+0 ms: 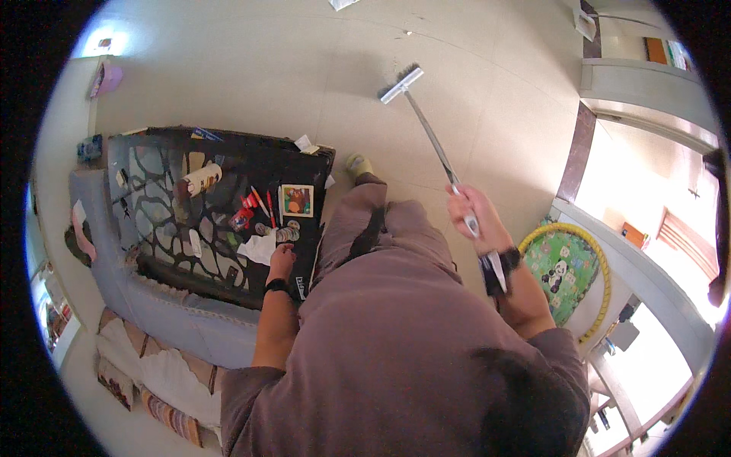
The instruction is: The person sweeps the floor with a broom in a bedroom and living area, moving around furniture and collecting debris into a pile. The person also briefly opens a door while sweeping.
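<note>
My right hand (pixel 478 212) grips the grey handle of a long-handled brush (pixel 431 134). Its light-coloured head, dark bristles on one side, is held out in front of me over the pale floor. Over the near edge of a low black table (pixel 311 171) at my left is my left hand (pixel 282 261), wearing a black wristband. Close to those fingers are a crumpled white tissue (pixel 258 249) and several small round discs (pixel 287 234). Whether the left fingers touch either one is unclear.
The table also carries a bottle (pixel 203 180), pens (pixel 270 208), a red packet (pixel 241 219) and a framed picture (pixel 297 200). A grey-blue sofa (pixel 188 320) borders it. A yellow hoop (pixel 606 274) and a green panda mat (pixel 562 268) stand at right.
</note>
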Demonstrator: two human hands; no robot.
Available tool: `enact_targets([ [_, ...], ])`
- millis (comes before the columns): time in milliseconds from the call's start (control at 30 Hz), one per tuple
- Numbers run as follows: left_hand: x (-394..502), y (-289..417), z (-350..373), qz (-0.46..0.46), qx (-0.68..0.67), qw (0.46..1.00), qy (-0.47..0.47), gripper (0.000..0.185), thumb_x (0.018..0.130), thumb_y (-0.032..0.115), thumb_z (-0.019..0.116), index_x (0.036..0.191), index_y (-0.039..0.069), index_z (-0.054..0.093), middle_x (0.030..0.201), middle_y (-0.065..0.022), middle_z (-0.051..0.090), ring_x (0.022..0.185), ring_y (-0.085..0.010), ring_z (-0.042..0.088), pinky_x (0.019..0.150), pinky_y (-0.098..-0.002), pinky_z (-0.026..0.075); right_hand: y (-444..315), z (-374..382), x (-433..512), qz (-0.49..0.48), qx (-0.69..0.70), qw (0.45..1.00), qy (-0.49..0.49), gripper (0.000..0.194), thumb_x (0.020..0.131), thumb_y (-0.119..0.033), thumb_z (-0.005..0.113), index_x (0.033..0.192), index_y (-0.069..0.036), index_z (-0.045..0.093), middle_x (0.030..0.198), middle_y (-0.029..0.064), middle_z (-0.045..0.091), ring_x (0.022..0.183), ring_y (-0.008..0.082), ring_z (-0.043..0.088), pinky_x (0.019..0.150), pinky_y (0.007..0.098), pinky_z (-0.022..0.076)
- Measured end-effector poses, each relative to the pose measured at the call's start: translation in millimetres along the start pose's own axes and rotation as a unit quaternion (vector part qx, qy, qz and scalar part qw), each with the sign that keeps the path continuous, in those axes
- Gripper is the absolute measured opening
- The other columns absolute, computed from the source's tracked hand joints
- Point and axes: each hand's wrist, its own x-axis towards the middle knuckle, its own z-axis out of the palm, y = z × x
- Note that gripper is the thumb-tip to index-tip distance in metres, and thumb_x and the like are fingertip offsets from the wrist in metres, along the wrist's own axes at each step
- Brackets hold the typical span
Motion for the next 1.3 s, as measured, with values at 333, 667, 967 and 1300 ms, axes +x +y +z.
enact_targets([
  [333, 53, -4, 7, 0.063, 0.053, 0.996, -0.032, 0.022, 0.071, 0.012, 0.048, 0.091, 0.004, 0.053, 0.076, -0.0119, 0.055, 0.068, -0.0212, 0.054, 0.06, -0.0295, 0.042, 48, -18, -77, 0.036, -0.07, 0.987, 0.139, 0.007, 0.081, -0.01, 0.04, 0.08, -0.004, 0.043, 0.056, -0.0025, 0.038, 0.044, 0.0042, 0.039, 0.036, 0.015, 0.0324],
  [667, 40, -13, -23, 0.076, 0.008, 0.997, -0.03, 0.021, 0.074, 0.008, 0.042, 0.09, 0.003, 0.053, 0.068, -0.0065, 0.055, 0.058, -0.0148, 0.052, 0.052, -0.0263, 0.04, 47, 25, 33, 0.067, 0.054, 0.996, -0.011, 0.022, 0.081, -0.013, 0.038, 0.059, -0.01, 0.034, 0.05, -0.0031, 0.035, 0.038, 0.0051, 0.034, 0.032, 0.0176, 0.0266],
  [967, 20, 27, -41, -0.011, 0.051, 0.998, -0.027, 0.023, 0.084, 0.016, 0.037, 0.097, 0.003, 0.051, 0.069, -0.0082, 0.054, 0.055, -0.0144, 0.051, 0.047, -0.0259, 0.04, 10, 28, 36, -0.008, 0.099, 0.995, 0.014, 0.01, 0.081, -0.011, 0.042, 0.074, -0.005, 0.04, 0.054, -0.0052, 0.036, 0.042, 0.0014, 0.036, 0.034, 0.0148, 0.0292],
  [1300, 34, 44, -1, 0.067, -0.061, 0.996, -0.018, 0.024, 0.071, 0.011, 0.043, 0.088, -0.002, 0.054, 0.061, -0.0047, 0.053, 0.054, -0.0128, 0.048, 0.05, -0.0236, 0.039, -24, -50, -3, -0.063, -0.32, 0.9, 0.29, 0.012, 0.077, -0.014, 0.047, 0.067, -0.008, 0.045, 0.051, -0.0012, 0.039, 0.04, 0.0096, 0.038, 0.033, 0.0228, 0.031],
])
